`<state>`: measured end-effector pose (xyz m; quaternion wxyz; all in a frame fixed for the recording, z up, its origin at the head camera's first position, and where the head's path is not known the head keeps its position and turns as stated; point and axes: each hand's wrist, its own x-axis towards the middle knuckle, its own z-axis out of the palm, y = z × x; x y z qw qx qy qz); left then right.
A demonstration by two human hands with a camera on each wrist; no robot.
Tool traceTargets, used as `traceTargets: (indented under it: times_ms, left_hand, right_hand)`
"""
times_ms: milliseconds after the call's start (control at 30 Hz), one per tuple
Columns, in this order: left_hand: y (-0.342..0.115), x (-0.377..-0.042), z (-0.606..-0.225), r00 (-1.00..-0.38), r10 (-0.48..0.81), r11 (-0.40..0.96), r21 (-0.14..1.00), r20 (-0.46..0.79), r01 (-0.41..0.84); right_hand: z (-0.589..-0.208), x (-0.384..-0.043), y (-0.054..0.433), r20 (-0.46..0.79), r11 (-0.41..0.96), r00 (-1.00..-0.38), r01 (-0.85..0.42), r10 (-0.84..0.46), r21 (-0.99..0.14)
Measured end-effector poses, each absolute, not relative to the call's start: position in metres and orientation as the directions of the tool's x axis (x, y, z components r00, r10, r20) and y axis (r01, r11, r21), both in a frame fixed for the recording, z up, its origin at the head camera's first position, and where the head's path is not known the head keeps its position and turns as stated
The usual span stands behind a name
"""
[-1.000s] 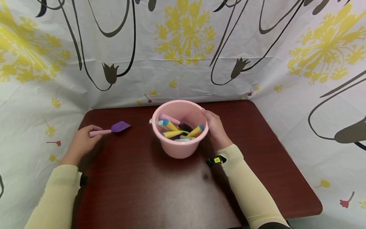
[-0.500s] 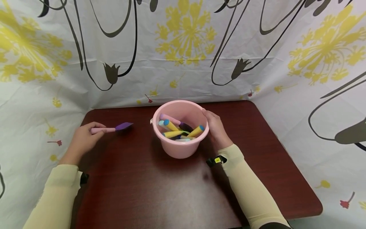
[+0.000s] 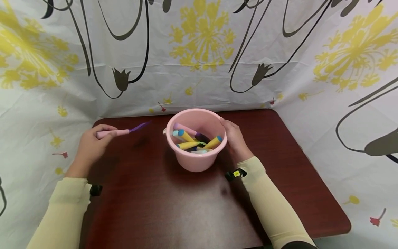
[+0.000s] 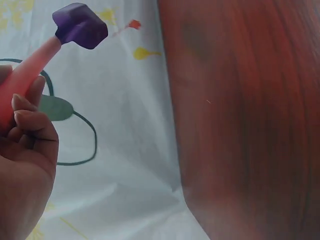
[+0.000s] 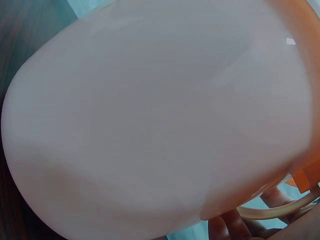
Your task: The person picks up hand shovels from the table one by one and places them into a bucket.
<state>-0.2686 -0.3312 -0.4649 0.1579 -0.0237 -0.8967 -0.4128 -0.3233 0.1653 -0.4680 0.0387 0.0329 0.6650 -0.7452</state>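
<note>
My left hand point(image 3: 90, 147) holds a small garden trowel point(image 3: 122, 132) by its pink handle, raised over the left of the table. In the left wrist view its purple blade point(image 4: 82, 27) points up, beyond the curled fingers. A pink bucket point(image 3: 195, 163) stands mid-table, and my right hand point(image 3: 235, 141) grips its rim on the right side, thumb at the top edge. Inside lie yellow handles point(image 3: 186, 146) with blue ends, pale blue handles and another pink-handled tool point(image 3: 185, 129) with a dark purple end. Their lower parts are hidden.
The dark red-brown table point(image 3: 140, 197) has rounded corners. White sheeting point(image 3: 199, 86) with yellow and grey flower prints hangs close around its back and sides. In the right wrist view the bucket's curved carrying handle point(image 5: 270, 214) passes by the fingers.
My left hand has lifted the trowel up off the table and slightly to the right, and the blade has turned more edge-on. The right hand and bucket have stayed in place.
</note>
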Motion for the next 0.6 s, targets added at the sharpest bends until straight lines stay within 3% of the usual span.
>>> traceTargets:
  times_ms: [600]
  left_hand:
    - [-0.288,-0.263,-0.416,-0.903,-0.107,0.527,0.794,0.416,0.303]
  right_hand:
    - [-0.469,-0.324,0.165,-0.087,-0.137,-0.996,0.089,-0.026,-0.987]
